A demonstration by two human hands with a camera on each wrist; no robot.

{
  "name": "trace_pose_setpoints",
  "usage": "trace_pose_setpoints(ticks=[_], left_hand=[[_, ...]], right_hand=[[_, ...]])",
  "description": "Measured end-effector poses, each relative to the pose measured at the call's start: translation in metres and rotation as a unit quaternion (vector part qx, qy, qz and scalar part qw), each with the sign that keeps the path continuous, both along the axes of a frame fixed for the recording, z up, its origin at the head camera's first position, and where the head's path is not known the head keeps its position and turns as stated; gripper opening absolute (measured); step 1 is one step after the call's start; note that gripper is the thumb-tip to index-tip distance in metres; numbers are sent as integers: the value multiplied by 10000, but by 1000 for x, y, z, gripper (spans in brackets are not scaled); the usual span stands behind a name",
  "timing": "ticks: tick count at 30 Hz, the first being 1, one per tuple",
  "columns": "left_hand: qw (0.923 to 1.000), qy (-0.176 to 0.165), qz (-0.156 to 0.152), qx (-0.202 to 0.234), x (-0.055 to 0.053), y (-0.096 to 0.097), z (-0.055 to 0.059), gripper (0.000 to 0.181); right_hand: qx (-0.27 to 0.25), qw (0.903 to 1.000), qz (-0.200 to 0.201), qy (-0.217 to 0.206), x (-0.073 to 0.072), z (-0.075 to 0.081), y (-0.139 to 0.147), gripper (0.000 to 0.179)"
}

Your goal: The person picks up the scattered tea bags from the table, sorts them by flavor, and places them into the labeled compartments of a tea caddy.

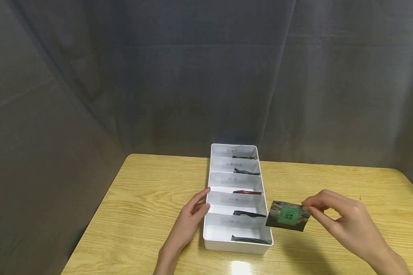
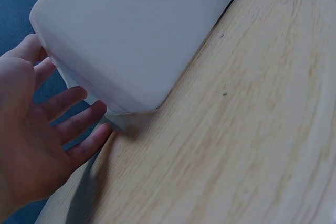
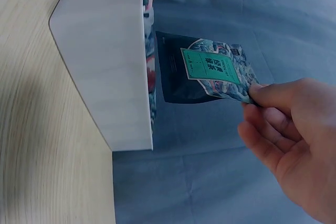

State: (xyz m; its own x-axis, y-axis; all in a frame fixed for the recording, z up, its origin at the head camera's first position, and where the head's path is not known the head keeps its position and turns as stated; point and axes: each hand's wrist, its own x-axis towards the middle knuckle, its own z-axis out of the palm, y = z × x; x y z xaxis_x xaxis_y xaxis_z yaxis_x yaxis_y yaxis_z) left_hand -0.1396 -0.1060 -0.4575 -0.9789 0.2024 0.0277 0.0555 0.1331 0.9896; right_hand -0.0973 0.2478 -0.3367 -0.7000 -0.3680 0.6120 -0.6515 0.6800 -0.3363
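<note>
A dark tea sachet (image 1: 289,216) with a green label hangs from my right hand (image 1: 351,221), which pinches its right edge between thumb and fingertips. In the right wrist view the tea sachet (image 3: 210,69) is beyond the box's rim, apart from the box wall (image 3: 105,61). The long white box (image 1: 234,246) has several labelled compartments in a row. My left hand (image 1: 189,219) rests its fingertips at the box's left side. The left wrist view shows that hand (image 2: 37,124) with its fingers spread and fairly straight beside the white box (image 2: 131,35).
Each compartment has sachets along its right side, including a dark sachet (image 1: 251,240) in the nearest and a red sachet (image 1: 247,192) in the middle. The box stands on a wooden table (image 1: 141,202). A grey curtain (image 1: 192,84) hangs behind and to the left.
</note>
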Motion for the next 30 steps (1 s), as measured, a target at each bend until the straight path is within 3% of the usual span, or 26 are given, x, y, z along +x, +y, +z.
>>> trace_pose_setpoints(ticks=[12,18,22,30], left_hand=[[10000,-94,-3,27,-1,1,-4,45],[9999,-39,67,-86,-1,0,-3,45],[9999,-40,124,-100,0,-1,-2,44],[10000,52,13,-17,-1,0,-3,44]], right_hand=[[-116,9994,319,-77,1,2,-17,46],[-165,9939,1032,344,-12,-1,-34,2],[-123,9912,1300,212,-15,-3,-46,19],[-241,9859,1606,402,-15,-19,-60,21]])
